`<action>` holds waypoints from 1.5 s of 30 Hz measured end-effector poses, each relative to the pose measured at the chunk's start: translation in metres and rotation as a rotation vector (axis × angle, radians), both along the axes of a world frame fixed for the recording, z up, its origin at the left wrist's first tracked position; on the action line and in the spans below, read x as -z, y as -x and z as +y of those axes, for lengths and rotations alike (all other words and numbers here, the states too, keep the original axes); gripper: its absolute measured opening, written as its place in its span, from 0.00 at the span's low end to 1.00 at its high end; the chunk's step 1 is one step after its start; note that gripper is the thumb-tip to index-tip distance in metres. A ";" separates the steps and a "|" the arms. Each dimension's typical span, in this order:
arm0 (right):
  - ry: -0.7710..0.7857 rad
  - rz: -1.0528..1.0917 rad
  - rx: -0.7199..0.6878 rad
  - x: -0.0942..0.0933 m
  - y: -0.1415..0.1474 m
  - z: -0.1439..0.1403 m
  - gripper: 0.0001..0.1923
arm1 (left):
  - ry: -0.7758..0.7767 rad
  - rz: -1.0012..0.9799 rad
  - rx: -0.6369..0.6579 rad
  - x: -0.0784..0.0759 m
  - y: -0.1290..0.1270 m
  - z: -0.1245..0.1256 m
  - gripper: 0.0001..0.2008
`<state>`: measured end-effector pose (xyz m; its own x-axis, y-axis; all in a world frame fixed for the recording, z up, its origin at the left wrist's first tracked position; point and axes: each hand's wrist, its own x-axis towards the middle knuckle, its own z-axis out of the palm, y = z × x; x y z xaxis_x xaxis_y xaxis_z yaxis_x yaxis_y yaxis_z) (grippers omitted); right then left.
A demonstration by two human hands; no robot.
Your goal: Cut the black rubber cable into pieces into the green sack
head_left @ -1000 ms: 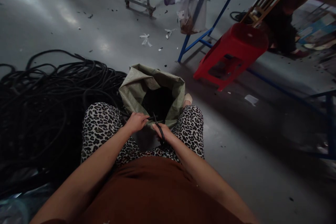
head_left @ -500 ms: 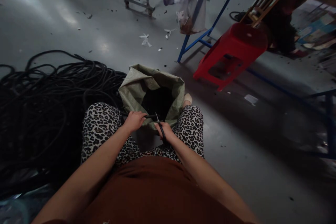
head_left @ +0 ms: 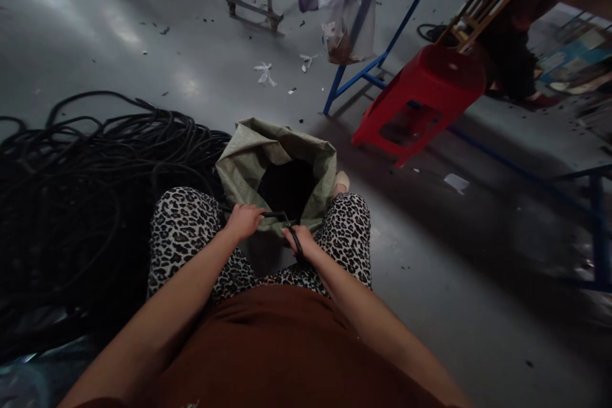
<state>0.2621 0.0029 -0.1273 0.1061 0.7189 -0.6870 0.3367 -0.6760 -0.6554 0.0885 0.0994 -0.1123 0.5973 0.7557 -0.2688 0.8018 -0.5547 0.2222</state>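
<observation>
My left hand (head_left: 245, 220) is closed around a black rubber strip (head_left: 273, 214), whose end sticks out to the right over the near rim of the sack. In my right hand (head_left: 302, 240) is a pair of scissors (head_left: 296, 241) with black handles, its blades up against the strip's end. Between my knees stands a greenish woven sack (head_left: 239, 159), its mouth wide and its inside filled with dark stuff too dim to make out. To the left lies a big tangled heap of black strips (head_left: 119, 146).
A red plastic stool (head_left: 421, 92) stands tilted in view at the right, by a blue metal frame (head_left: 356, 83) hung with clear bags (head_left: 351, 19). A wheeled stand (head_left: 253, 6) is ahead. Scraps (head_left: 265, 73) litter the floor. Another person's legs (head_left: 514, 64) show far right.
The scissor blades, spread wider before, are now nearer together at the strip. More of the strip reaches past my left hand. Both hands stay in almost the same place.
</observation>
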 end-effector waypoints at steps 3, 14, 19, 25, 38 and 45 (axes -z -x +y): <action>-0.029 0.000 0.042 0.006 -0.001 0.000 0.17 | -0.009 0.003 0.001 0.000 0.000 0.000 0.15; 0.013 0.156 0.024 -0.003 0.000 -0.007 0.24 | -0.049 -0.020 -0.078 -0.003 -0.003 0.002 0.16; 0.001 0.206 -0.007 -0.005 0.003 -0.007 0.26 | -0.041 -0.049 -0.070 -0.005 -0.004 0.002 0.15; 0.010 0.195 -0.010 0.004 0.006 -0.004 0.27 | -0.025 -0.059 -0.059 -0.003 -0.004 -0.001 0.15; 0.055 0.196 -0.013 0.001 0.005 -0.001 0.30 | -0.015 -0.090 0.032 0.001 -0.003 -0.003 0.15; 0.044 0.199 -0.005 0.004 0.005 0.001 0.31 | -0.007 -0.107 0.052 0.001 -0.003 -0.004 0.15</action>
